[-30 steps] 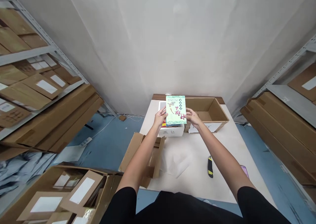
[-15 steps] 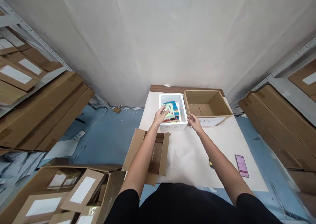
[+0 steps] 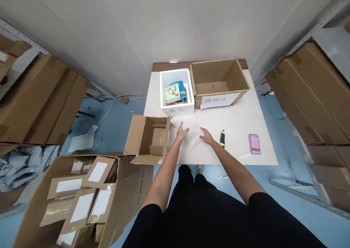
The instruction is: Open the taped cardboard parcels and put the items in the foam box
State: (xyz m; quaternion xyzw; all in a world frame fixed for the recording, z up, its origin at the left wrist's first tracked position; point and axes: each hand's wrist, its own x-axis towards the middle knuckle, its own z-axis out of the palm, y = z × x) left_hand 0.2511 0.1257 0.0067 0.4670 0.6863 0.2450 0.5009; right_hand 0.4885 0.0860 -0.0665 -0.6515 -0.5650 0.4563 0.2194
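Note:
My left hand (image 3: 181,134) is over the pale tabletop (image 3: 235,120), just right of an opened cardboard box (image 3: 153,135), its fingers apart and nothing in them. To its right, my right hand (image 3: 207,135) is also empty, thumb and fingers spread. A yellow and black box cutter (image 3: 222,139) lies to the right of that hand. Behind both hands stands a white foam box (image 3: 177,111) holding a green-covered book (image 3: 172,93) on top of a blue one (image 3: 181,88) and others partly hidden.
A large cardboard box (image 3: 218,93) with a handwritten label stands beside the foam box. A phone (image 3: 255,144) lies at the table's right. On the lower left, a big carton (image 3: 133,189) holds several labelled parcels. Shelves with cardboard boxes (image 3: 308,95) flank both sides.
Both hands have drawn back from the foam box toward the front of the table. The left has left the green book inside. The view has tilted down.

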